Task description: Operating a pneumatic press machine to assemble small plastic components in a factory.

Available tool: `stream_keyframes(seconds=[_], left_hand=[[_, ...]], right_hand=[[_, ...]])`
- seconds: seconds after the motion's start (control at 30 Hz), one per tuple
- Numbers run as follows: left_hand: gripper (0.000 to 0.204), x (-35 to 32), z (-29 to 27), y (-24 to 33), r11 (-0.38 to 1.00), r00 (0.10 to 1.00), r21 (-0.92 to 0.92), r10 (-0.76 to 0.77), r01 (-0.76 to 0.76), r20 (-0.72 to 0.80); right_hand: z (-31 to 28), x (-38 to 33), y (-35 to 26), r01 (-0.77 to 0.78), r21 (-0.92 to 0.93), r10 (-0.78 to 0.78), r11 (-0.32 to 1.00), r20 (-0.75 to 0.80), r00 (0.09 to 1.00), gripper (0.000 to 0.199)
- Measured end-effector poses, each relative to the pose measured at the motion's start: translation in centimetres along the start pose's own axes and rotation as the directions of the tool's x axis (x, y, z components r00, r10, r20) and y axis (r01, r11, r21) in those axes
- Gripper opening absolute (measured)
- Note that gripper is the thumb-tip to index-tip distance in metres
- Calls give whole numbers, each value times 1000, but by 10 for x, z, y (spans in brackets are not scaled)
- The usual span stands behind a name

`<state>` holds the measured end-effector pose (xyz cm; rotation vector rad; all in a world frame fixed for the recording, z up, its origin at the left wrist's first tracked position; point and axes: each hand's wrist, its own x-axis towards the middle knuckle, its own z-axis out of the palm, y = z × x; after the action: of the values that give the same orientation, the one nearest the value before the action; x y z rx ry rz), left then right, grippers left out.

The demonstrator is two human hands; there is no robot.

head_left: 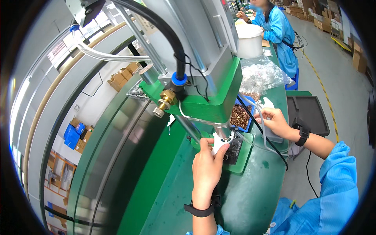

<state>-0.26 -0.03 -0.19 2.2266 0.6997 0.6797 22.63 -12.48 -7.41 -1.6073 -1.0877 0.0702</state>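
My left hand (206,166) pinches a white plastic part (217,145) between thumb and fingers. That part sits under the ram (221,131) of a green and grey bench press (213,103), above a black fixture block (234,150) on the green base plate (246,156). My right hand (275,123) is to the right, with thumb and fingertips drawn together beside a blue bin (250,124) of small brass-coloured metal pieces (239,116). Anything between those fingertips is too small to make out. Another white piece (268,103) shows just beyond my right hand.
Black and grey cables (266,137) loop between the press and my right arm. Clear plastic bags (260,74) and a white bucket (249,41) stand farther along the green bench (250,196). A co-worker in a blue coat (280,37) is at the far end. A dark tray (309,113) lies right of the bench.
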Motion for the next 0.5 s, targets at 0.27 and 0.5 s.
stream_keyframes(seconds=[0.27, 0.5], left_hand=[[31, 2, -4, 3, 998, 1000, 56, -7, 7, -7], [30, 2, -4, 2, 1000, 1000, -12, 11, -11, 16]], right_hand=[[-8, 36, -38, -146, 385, 51, 911, 246, 968, 15], [7, 54, -66, -86, 264, -37, 961, 427, 903, 17]])
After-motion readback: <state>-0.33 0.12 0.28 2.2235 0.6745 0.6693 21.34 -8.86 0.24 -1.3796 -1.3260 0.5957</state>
